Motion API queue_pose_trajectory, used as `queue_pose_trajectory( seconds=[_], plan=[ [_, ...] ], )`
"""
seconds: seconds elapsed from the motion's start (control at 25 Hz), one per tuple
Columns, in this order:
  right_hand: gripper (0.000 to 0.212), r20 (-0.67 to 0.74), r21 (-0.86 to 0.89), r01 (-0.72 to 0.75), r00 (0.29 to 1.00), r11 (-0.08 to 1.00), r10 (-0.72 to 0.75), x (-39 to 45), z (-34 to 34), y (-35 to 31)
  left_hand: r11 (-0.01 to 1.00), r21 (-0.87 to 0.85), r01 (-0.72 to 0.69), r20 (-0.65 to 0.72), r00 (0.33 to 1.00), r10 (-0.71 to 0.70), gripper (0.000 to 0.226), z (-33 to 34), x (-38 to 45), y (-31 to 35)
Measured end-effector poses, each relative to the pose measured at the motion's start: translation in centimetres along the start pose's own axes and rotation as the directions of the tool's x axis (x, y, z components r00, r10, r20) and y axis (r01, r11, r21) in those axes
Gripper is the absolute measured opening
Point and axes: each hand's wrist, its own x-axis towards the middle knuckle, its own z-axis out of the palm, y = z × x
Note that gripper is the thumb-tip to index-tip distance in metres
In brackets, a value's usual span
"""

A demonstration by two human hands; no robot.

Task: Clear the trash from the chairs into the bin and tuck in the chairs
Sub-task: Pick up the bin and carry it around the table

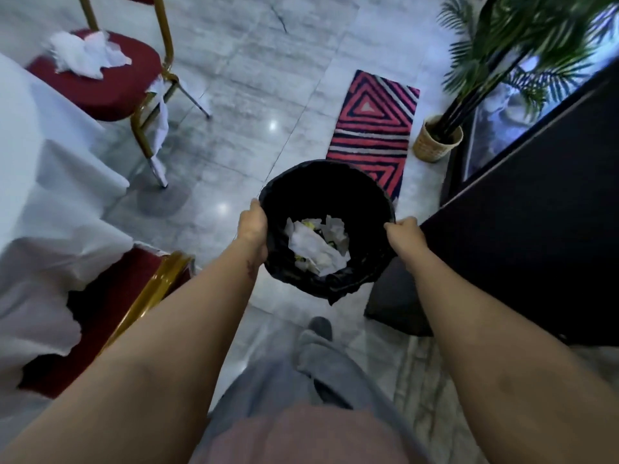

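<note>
A round black bin (328, 189) lined with a black bag hangs above the floor in the middle of view, with crumpled white paper (316, 244) at its bottom. My left hand (253, 226) grips its left rim and my right hand (400, 231) grips its right rim. At the upper left stands a red-seated chair (110, 85) with a gold frame, pulled away from the table, and a heap of white tissue (85, 55) lies on its seat. A second red chair (134, 279) sits at the lower left, partly under the tablecloth.
A table under a white cloth (43, 182) fills the left side. A red and dark striped rug (375, 128) lies beyond the bin. A potted palm in a woven basket (435, 139) and a dark cabinet (536, 236) stand on the right. Grey marble floor lies between.
</note>
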Motion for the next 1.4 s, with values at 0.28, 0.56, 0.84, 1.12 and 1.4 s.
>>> queue_pose_trajectory(
  seconds=[0.28, 0.56, 0.84, 1.12, 1.4],
  plan=[
    [0.035, 0.147, -0.028, 0.164, 0.976, 0.986, -0.158, 14.3, -0.3, -14.0, 0.994, -0.109, 0.019, -0.047, 0.999, -0.024, 0.059, 4.5, 9.5, 11.7],
    [0.042, 0.267, -0.022, 0.192, 0.947, 0.981, -0.179, 28.3, 3.4, -28.4, 0.985, -0.145, 0.089, -0.077, 0.992, -0.101, 0.057, 6.9, 21.7, 25.1],
    [0.039, 0.276, -0.024, 0.242, 0.934, 0.970, -0.226, 40.8, 5.8, -42.1, 0.979, -0.197, 0.048, -0.084, 0.994, -0.066, 0.064, 9.2, 32.9, 38.1],
    [0.029, 0.343, -0.068, 0.281, 0.907, 0.957, -0.242, 56.3, 9.3, -58.5, 0.965, -0.260, 0.046, -0.139, 0.987, -0.085, 0.062, 13.4, 44.9, 51.9],
    [0.024, 0.409, -0.081, 0.342, 0.868, 0.936, -0.282, 68.7, 13.0, -74.8, 0.936, -0.352, 0.017, -0.219, 0.970, -0.100, 0.062, 15.3, 56.5, 64.1]
  ],
)
